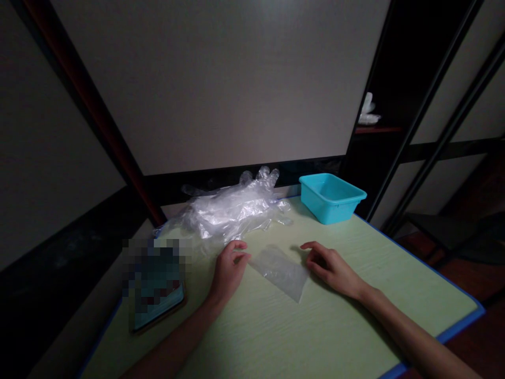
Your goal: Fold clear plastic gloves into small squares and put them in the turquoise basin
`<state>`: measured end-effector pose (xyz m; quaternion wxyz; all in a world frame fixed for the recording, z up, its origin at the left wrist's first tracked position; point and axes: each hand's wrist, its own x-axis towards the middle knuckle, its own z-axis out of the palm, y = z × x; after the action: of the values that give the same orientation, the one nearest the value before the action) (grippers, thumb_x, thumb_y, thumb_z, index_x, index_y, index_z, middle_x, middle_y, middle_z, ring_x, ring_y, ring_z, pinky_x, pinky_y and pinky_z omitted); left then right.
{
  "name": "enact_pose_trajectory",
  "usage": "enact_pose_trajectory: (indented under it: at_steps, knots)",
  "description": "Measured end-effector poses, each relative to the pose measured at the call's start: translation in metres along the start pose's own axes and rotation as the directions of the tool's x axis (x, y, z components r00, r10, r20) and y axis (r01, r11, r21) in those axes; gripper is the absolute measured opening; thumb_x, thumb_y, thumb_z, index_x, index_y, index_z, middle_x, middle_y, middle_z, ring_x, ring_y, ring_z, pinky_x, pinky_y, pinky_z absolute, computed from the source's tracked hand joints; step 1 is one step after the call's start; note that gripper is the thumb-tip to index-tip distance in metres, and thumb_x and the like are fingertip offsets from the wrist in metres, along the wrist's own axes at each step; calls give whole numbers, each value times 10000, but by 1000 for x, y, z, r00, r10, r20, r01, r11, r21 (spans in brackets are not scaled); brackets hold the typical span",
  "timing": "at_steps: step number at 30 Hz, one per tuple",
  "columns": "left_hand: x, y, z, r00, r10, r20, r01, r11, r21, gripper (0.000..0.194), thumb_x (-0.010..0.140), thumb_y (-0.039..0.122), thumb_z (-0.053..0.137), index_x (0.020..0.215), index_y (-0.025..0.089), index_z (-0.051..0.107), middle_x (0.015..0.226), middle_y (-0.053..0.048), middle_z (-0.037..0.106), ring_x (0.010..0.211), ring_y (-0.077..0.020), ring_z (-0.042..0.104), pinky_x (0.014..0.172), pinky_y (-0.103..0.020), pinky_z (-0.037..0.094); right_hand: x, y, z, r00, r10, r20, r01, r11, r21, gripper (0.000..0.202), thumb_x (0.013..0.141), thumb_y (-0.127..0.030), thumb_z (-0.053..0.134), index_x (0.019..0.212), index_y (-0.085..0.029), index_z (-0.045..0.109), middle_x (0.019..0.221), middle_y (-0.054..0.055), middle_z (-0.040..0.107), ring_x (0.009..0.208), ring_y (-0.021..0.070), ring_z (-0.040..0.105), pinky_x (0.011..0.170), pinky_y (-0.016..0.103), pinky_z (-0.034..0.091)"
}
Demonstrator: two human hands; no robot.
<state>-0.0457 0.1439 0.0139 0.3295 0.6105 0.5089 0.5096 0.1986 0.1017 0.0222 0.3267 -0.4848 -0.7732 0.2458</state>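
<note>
At frame centre, a flat clear plastic sheet (281, 271) lies on the pale green tabletop (347, 316). The left hand (229, 268) pinches its corner with curled fingers; the right hand (331, 267) rests loosely open at its other end. Behind sit a heap of crumpled clear plastic gloves (232, 208) and a turquoise plastic tub (331, 197); a phone (155, 295) lies at lower left.

The scene is dim, with murky, near-black corners. Soft light from above falls on the pale green wooden table (315, 326), leaving faint shadows under the left hand (229, 271) and right hand (333, 268). Just beyond the hands, the crumpled clear plastic heap (232, 208) catches white glare. Straight lines bow at the edges, and 1 pixelated patch (155, 273) lies left of the hands.
</note>
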Motion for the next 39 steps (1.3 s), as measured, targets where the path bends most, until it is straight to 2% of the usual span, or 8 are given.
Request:
enact_pose_trajectory:
  at_steps: [3, 5, 7, 10, 13, 15, 23, 39]
  knots:
    - [-10, 9, 2, 988, 153, 11, -153, 982, 113, 208, 646, 89, 492, 821, 194, 529, 916, -28, 539, 873, -185, 551, 729, -279, 448, 0, -1, -3, 1000, -8, 11, 7, 1000, 28, 174, 791, -125, 413, 944, -155, 491, 663, -9, 531, 574, 123, 483, 530, 235, 382]
    - [-22, 18, 6, 945, 291, 147, -315, 931, 183, 272, 676, 74, 470, 906, 203, 536, 1019, -48, 525, 979, -198, 510, 777, -289, 444, -1, 1, -8, 998, -59, 21, 59, 998, 19, 129, 769, -95, 428, 822, -156, 528, 702, 11, 537, 632, 132, 502, 572, 244, 398]
    - [-35, 29, 12, 865, 357, 352, -440, 878, 191, 325, 697, 81, 480, 992, 205, 536, 1125, -58, 509, 1088, -209, 451, 926, -325, 362, -4, 4, -13, 989, -139, 42, 139, 990, 2, 160, 741, -52, 437, 733, -153, 562, 761, 32, 531, 698, 140, 514, 634, 258, 409]
    - [-50, 40, 22, 693, 347, 632, -577, 793, 198, 471, 746, 178, 511, 1208, 205, 421, 1341, -52, 356, 1232, -215, 302, 1027, -344, 243, -8, 11, -19, 969, -236, 72, 237, 972, 5, 251, 718, -6, 427, 716, -153, 630, 816, 48, 509, 739, 141, 515, 676, 269, 409]
    - [-55, 45, 31, 549, 262, 794, -684, 687, 246, 619, 783, 290, 501, 1327, 150, 241, 1422, -69, 192, 1294, -202, 160, 1060, -354, 170, -12, 18, -21, 952, -294, 84, 295, 955, 4, 314, 712, 7, 425, 789, -172, 671, 819, 51, 499, 756, 147, 508, 676, 276, 406]
    - [-55, 45, 34, 504, 213, 837, -729, 624, 281, 642, 810, 355, 466, 1341, 117, 193, 1431, -85, 141, 1305, -193, 104, 1067, -349, 139, -13, 19, -20, 944, -318, 84, 320, 947, -16, 337, 713, 7, 427, 835, -181, 679, 806, 51, 489, 759, 152, 499, 674, 284, 402]
    - [-53, 45, 33, 467, 177, 867, -791, 521, 320, 607, 865, 433, 340, 1353, 132, 142, 1433, -68, 110, 1308, -165, 70, 1067, -334, 113, -12, 18, -19, 937, -329, 116, 342, 934, -108, 375, 718, 20, 440, 902, -206, 676, 802, 52, 493, 774, 158, 474, 693, 298, 387]
    - [-55, 45, 31, 440, 146, 886, -808, 494, 320, 597, 879, 458, 280, 1358, 136, 127, 1433, -63, 109, 1308, -166, 66, 1061, -329, 117, -13, 15, -20, 943, -312, 118, 326, 936, -133, 327, 686, 30, 454, 806, -175, 678, 816, 56, 505, 788, 160, 482, 710, 299, 398]
